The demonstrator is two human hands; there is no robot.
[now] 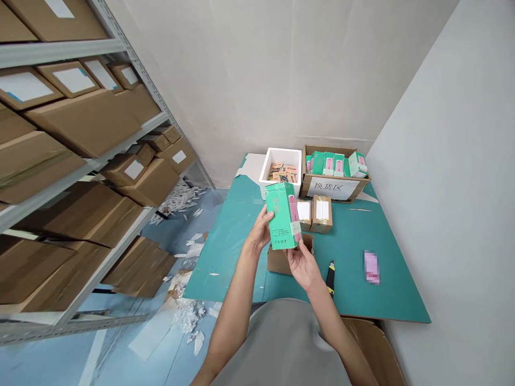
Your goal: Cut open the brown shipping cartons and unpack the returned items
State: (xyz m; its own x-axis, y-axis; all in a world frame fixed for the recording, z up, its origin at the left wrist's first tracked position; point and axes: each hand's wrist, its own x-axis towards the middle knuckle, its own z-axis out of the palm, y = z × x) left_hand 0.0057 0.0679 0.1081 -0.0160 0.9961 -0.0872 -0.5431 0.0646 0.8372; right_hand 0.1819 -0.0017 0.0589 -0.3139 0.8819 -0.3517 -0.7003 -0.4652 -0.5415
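A green product box [280,217] with a pink picture on its side is held up over the table, tilted a little. My left hand [260,231] grips its left edge, and my right hand [303,264] pinches its lower right corner. Right below it sits a small brown carton [279,262], partly hidden by the box and my right hand. Beyond my hands stand two small taped cartons with white labels, the right one [322,214] fully in sight. A black and yellow box cutter [330,277] lies to the right of my right hand.
At the table's back are a white bin [263,179] of small colourful packets and a cardboard box [308,182] of similar green boxes. A blurred pink item [372,267] lies on the green tabletop [386,300]. Shelves of cartons [88,120] rise on the left; paper scraps [189,316] litter the floor.
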